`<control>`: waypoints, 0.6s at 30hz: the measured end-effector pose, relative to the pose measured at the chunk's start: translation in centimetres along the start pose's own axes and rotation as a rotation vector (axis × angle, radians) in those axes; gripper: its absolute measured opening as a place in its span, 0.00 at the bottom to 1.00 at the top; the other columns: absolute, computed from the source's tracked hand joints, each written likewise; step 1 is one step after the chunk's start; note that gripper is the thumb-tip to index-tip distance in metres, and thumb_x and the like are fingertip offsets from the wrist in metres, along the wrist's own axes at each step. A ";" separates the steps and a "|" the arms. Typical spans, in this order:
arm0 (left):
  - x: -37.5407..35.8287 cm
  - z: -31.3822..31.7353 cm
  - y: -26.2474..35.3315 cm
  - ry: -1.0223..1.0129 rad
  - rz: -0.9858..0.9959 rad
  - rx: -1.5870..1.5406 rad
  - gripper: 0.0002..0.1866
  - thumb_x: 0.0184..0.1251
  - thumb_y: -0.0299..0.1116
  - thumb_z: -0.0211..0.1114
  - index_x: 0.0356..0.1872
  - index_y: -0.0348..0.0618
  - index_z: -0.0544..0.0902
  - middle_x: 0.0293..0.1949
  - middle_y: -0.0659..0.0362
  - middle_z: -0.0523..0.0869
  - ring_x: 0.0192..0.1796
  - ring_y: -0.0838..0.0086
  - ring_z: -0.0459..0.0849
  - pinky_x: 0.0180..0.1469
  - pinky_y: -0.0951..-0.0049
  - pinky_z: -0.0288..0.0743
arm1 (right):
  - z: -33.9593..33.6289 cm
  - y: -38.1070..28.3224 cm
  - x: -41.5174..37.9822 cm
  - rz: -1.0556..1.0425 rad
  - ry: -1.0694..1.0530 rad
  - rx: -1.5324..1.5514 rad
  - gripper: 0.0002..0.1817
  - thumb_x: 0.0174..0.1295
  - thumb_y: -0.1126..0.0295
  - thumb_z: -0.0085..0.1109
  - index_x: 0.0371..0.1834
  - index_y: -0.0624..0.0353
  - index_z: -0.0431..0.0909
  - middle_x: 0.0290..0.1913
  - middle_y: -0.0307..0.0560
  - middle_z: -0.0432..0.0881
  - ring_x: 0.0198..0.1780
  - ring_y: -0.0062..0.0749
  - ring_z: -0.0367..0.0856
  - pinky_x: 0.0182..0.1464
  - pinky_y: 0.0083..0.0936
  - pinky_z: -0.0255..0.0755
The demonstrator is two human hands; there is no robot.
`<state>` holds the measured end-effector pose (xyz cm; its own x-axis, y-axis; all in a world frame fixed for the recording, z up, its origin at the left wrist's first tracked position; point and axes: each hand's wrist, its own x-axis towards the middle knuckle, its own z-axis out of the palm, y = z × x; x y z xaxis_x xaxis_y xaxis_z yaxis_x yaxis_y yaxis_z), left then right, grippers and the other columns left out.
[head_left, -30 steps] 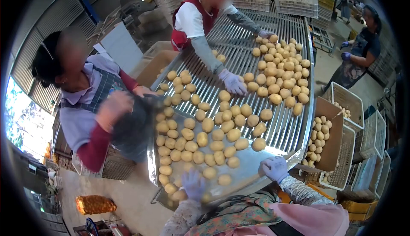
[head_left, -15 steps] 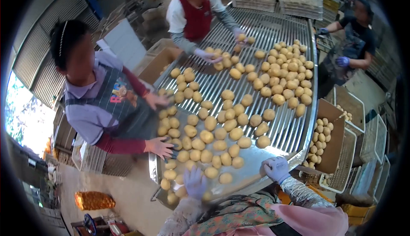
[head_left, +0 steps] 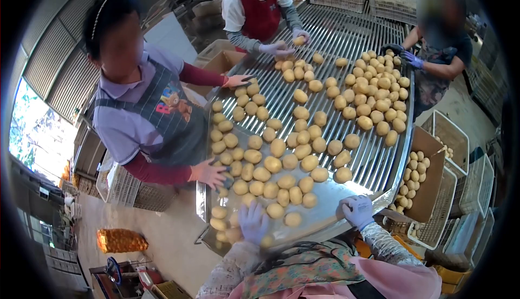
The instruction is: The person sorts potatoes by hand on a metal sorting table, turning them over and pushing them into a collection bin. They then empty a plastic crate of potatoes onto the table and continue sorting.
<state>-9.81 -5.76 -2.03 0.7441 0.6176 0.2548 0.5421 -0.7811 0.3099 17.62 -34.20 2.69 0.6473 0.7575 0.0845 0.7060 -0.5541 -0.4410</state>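
Observation:
Round yellow potatoes [head_left: 272,163] lie spread over a metal sorting table, on its slatted rollers [head_left: 374,161] and on the smooth plate [head_left: 330,199] at the near end. My left hand [head_left: 253,222], in a pale purple glove, lies palm down with fingers spread among the potatoes at the near left edge. At the near right edge, my right hand [head_left: 357,211], gloved alike, rests on the table's rim with its fingers curled; nothing shows in it. A denser pile of potatoes [head_left: 379,90] covers the right side of the rollers.
A person in a checked apron [head_left: 179,131] reaches in from the left. Another in a red vest [head_left: 257,14] holds a potato at the far side. A third person [head_left: 441,60] touches the right pile. Crates [head_left: 455,142] and a cardboard box of potatoes [head_left: 428,180] stand at right.
The person at the right has come up to the table, hands at the pile. The left person's far hand has moved away along the edge. The view has shifted slightly; my hands stay nearly in place.

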 end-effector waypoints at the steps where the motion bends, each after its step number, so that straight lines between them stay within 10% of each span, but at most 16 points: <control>1: 0.2 -0.1 0.1 0.050 0.029 0.021 0.25 0.64 0.41 0.66 0.61 0.45 0.82 0.66 0.50 0.80 0.68 0.39 0.72 0.72 0.40 0.60 | -0.1 -0.1 0.0 0.005 0.010 0.007 0.09 0.60 0.60 0.61 0.39 0.43 0.89 0.39 0.41 0.89 0.42 0.43 0.84 0.53 0.42 0.74; 18: -0.2 0.7 -0.2 -0.038 -0.064 -0.033 0.27 0.66 0.44 0.65 0.65 0.48 0.81 0.71 0.51 0.76 0.75 0.41 0.65 0.78 0.41 0.50 | -0.5 -0.3 0.1 -0.019 0.044 0.022 0.08 0.58 0.62 0.62 0.36 0.46 0.89 0.38 0.41 0.89 0.41 0.44 0.84 0.50 0.41 0.75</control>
<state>-9.81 -5.82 -2.74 0.7230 0.6618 0.1983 0.5764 -0.7361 0.3549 17.63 -34.14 3.30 0.6459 0.7520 0.1319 0.7123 -0.5314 -0.4585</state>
